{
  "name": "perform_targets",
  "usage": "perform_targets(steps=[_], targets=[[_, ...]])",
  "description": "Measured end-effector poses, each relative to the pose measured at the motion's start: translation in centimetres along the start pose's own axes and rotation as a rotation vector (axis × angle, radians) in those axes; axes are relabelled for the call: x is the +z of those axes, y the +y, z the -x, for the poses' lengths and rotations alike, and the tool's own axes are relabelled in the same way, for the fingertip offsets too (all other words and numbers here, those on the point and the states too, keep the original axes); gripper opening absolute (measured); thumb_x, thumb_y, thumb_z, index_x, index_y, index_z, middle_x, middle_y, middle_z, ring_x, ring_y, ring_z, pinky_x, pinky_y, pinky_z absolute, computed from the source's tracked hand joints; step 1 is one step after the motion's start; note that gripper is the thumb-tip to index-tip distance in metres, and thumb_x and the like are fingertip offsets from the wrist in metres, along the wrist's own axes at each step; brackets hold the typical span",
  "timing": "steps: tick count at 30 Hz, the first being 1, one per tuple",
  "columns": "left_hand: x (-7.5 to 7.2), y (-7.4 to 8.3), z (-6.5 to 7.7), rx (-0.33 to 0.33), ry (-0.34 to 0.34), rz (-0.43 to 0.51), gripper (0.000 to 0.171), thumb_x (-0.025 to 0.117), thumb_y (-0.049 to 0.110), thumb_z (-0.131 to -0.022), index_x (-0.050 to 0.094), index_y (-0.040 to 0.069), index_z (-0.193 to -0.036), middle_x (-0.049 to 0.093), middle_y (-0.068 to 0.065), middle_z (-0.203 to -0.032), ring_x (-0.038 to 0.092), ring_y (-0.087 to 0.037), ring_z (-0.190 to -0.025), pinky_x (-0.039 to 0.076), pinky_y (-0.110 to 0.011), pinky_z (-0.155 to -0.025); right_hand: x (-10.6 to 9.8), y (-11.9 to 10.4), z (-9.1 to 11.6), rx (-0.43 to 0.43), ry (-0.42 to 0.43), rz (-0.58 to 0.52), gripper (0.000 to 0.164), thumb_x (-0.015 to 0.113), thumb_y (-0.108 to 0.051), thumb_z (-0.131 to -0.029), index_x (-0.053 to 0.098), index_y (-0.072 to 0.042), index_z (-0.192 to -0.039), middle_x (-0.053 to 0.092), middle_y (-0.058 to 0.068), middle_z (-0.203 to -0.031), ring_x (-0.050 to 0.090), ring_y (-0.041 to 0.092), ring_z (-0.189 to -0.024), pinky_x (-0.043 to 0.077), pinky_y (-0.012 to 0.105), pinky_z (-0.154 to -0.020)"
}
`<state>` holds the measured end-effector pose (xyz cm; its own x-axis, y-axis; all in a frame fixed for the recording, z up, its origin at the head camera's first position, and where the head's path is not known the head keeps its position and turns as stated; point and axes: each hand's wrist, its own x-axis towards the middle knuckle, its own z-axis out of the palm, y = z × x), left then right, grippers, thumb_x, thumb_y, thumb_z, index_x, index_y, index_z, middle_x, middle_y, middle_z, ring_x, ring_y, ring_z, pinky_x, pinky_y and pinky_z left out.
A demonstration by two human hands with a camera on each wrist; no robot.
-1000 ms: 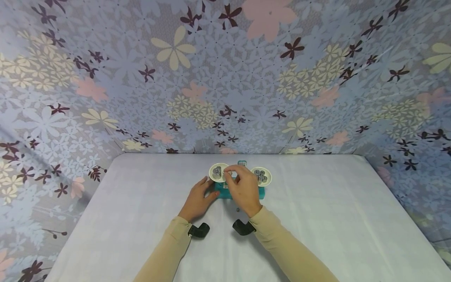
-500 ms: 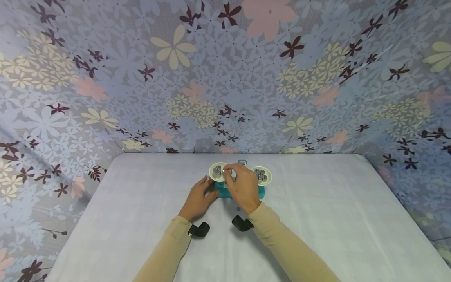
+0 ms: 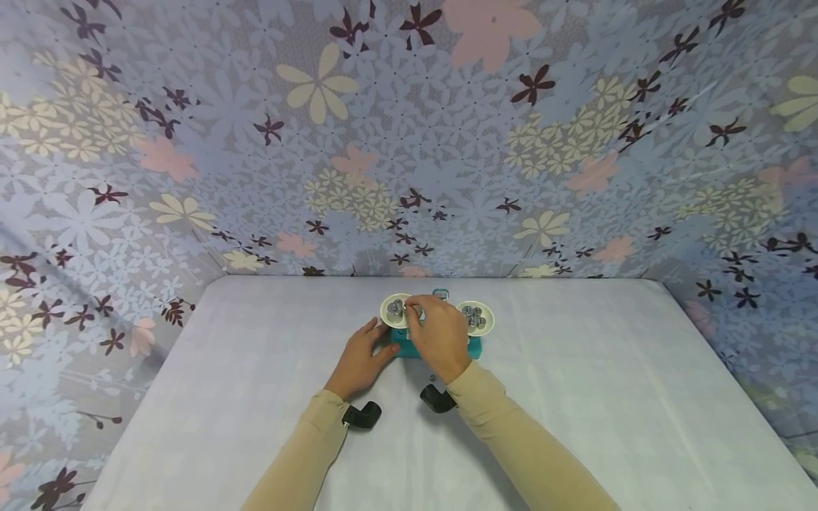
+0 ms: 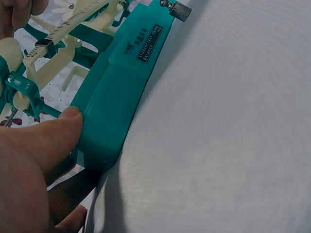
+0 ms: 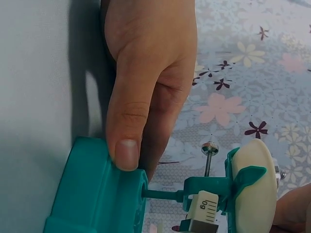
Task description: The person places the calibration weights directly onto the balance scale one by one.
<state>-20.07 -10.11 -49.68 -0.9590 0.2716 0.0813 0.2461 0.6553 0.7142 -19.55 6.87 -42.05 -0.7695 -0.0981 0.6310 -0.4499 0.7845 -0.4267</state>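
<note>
A teal tray balance (image 4: 112,92) with two cream pans stands on the table, a scale bar running along its beam. My left hand (image 3: 361,360) holds the left end of its base; the left wrist view shows the thumb (image 4: 70,124) on the front. Over the inner edge of the left pan (image 3: 385,318), my right hand (image 3: 441,337) pinches what looks like a small metal weight, mostly hidden by the fingers. Metal weights (image 3: 395,309) sit in that pan. Several more weights (image 3: 473,316) are in the right pan (image 3: 490,325).
A loose metal weight (image 3: 432,378) lies on the tablecloth before the base, also in the left wrist view. White cloth (image 3: 607,397) covers the table. Flowered fabric (image 3: 447,142) rises behind and at both sides. Black camera mounts (image 3: 363,415) project from both wrists.
Both hands keep nearly the same places. My right wrist and sleeve shift slightly up and left, while the fingertips remain at the left pan.
</note>
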Motion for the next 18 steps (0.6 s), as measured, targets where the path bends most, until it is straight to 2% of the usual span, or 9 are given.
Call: perform_targets(steps=[18], targets=[[-0.11, 0.12, 0.05, 0.024, 0.01, 0.009, 0.057, 0.061, 0.035, -0.101, 0.052, 0.0, -0.145, 0.043, -0.025, -0.152, 0.037, -0.044, -0.142, 0.03, -0.061, -0.116, 0.23, 0.05, -0.1, 0.02, -0.034, -0.013, 0.007, 0.072, -0.01, -0.092, 0.078, -0.007, -0.093, 0.077, 0.009, -0.093, 0.073, 0.025, -0.077, 0.06, 0.041, -0.061]])
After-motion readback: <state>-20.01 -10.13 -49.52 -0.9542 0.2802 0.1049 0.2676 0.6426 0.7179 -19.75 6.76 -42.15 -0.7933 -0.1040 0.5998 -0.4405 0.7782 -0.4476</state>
